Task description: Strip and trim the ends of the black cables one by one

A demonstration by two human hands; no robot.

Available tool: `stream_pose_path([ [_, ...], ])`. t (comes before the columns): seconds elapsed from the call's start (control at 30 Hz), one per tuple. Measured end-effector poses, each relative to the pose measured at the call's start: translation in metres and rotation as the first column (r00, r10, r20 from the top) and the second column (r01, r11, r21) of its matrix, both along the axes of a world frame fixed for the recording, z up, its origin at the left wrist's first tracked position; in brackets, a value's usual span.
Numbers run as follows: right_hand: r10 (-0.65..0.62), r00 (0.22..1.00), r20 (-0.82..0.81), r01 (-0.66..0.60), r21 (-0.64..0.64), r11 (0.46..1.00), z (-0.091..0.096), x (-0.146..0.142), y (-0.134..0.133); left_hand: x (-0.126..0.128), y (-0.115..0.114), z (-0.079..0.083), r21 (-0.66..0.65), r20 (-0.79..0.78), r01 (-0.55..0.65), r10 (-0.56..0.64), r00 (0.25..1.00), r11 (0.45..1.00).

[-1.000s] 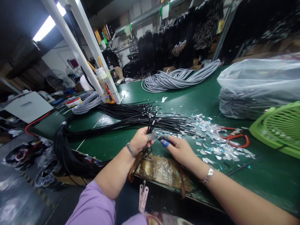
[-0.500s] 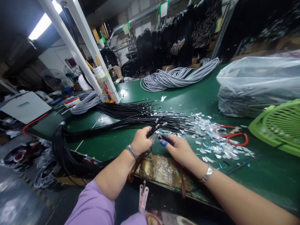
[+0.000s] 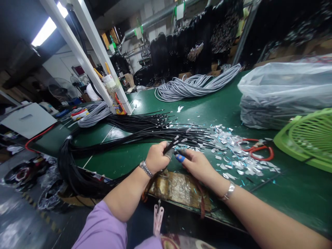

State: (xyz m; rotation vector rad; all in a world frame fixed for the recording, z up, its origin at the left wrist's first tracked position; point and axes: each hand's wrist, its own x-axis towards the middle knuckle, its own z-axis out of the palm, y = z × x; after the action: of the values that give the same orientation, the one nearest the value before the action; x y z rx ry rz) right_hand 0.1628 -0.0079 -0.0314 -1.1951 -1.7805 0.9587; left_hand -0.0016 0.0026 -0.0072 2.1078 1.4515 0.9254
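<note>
My left hand (image 3: 156, 157) is closed around a few thin black cables (image 3: 173, 142) whose foil-wrapped tips point up and to the right. My right hand (image 3: 197, 163), with a blue tip on one finger, pinches at those same cables just beside the left thumb. Both hands rest low over the green table (image 3: 124, 159) near its front edge. A big bundle of black cables (image 3: 135, 129) lies spread behind the hands and loops down over the table's left edge. Several silver foil scraps (image 3: 233, 155) are scattered to the right of my hands.
Red-handled scissors (image 3: 256, 150) lie among the scraps. A light green plastic basket (image 3: 306, 138) stands at the right, with a clear bag of grey cables (image 3: 282, 93) behind it. Grey cable coils (image 3: 197, 84) lie at the back, and white posts (image 3: 88, 55) rise at the left.
Both hands have dropped toward the table, and the held cables have tilted from nearly upright to lying low toward the right.
</note>
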Motion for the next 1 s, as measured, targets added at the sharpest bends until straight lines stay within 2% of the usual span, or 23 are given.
stream_pose_path([
  [0.13, -0.055, 0.993, 0.103, 0.038, 0.157, 0.987, -0.0028, -0.0004, -0.0003, 0.0003, -0.001, 0.0013, -0.01, -0.022, 0.007, -0.007, 1.0, 1.0],
  [0.23, -0.079, 0.986, 0.15, 0.049, 0.196, 0.979, -0.0045, -0.0009, -0.0004, 0.0007, -0.0013, 0.0015, -0.014, -0.016, 0.01, -0.01, 1.0, 1.0],
  [0.47, -0.044, 0.99, 0.131, 0.026, 0.136, 0.99, -0.0024, -0.0022, 0.0001, 0.0023, -0.0028, 0.0028, 0.014, -0.077, -0.03, 0.031, 0.997, 0.999],
  [0.83, -0.056, 0.992, 0.117, 0.038, 0.146, 0.989, -0.0034, -0.0023, 0.0001, 0.0035, -0.0069, 0.0016, 0.099, -0.212, -0.026, 0.047, 0.976, 0.995],
  [1.0, -0.044, 0.993, 0.111, 0.028, 0.139, 0.99, -0.0029, -0.0002, 0.0021, 0.0026, -0.0053, 0.0002, 0.08, -0.144, -0.033, 0.044, 0.989, 0.996],
])
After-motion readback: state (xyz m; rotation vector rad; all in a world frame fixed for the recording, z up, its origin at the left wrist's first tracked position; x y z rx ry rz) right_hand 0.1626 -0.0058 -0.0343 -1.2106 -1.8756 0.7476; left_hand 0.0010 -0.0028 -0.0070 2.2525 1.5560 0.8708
